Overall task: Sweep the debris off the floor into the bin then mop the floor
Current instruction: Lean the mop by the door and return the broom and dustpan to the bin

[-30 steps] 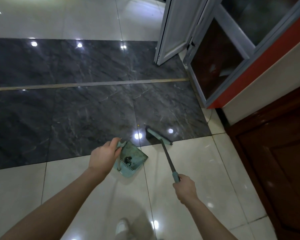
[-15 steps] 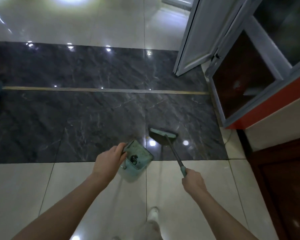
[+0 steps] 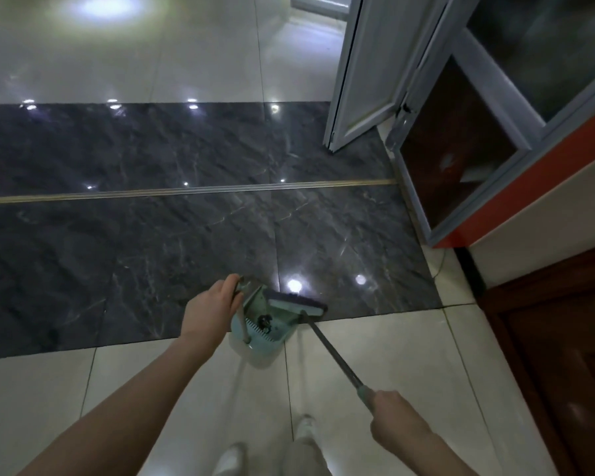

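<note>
Left hand (image 3: 211, 312): fingers curled round the dustpan (image 3: 265, 329) handle, lower centre; keep pan level
Right hand (image 3: 397, 419): fingers wrapped on the broom (image 3: 298, 304) handle; head at pan mouth
Debris (image 3: 265, 321): inside pan; bin not visible

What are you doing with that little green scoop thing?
A person is sweeping up. The left hand holds a teal dustpan by its handle, over the edge where dark tile meets light tile. The right hand grips the broom, whose head sits at the pan's mouth. A dark clump of debris already lies in the pan.
</note>
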A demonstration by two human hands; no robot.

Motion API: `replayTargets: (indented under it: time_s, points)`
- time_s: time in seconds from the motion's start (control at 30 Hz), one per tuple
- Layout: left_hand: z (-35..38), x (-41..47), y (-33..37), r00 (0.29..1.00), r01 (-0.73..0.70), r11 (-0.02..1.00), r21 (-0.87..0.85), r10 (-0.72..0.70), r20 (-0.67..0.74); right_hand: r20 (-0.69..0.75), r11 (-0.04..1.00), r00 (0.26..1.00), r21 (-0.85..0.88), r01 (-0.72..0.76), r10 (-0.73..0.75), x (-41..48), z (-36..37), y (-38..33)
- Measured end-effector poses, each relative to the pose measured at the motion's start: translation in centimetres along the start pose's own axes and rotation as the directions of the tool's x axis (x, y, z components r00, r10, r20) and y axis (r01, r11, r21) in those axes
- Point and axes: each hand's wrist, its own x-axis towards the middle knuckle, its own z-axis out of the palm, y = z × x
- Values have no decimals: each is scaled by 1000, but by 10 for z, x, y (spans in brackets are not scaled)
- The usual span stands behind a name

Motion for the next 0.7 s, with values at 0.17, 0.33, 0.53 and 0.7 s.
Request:
replayTargets:
  time_s: [0.17, 0.33, 0.53, 0.7]
  points:
    - [0, -5, -21, 1000, -23, 999, -31, 24, 16, -38, 986, 994, 137, -96, 102, -51, 10, -6]
    - [-5, -30, -41, 992, -113, 993, -19, 113, 46, -106, 863, 961, 474, -177, 256, -98, 39, -26]
    - [-29, -59, -59, 978, -204, 978, -52, 206, 36, -126, 783, 925, 580, -224, 359, -122, 69, -67]
    - [-50, -89, -56, 918, -397, 916, -56, 397, -26, 7, 493, 849, 812, -314, 529, -145, 79, -69]
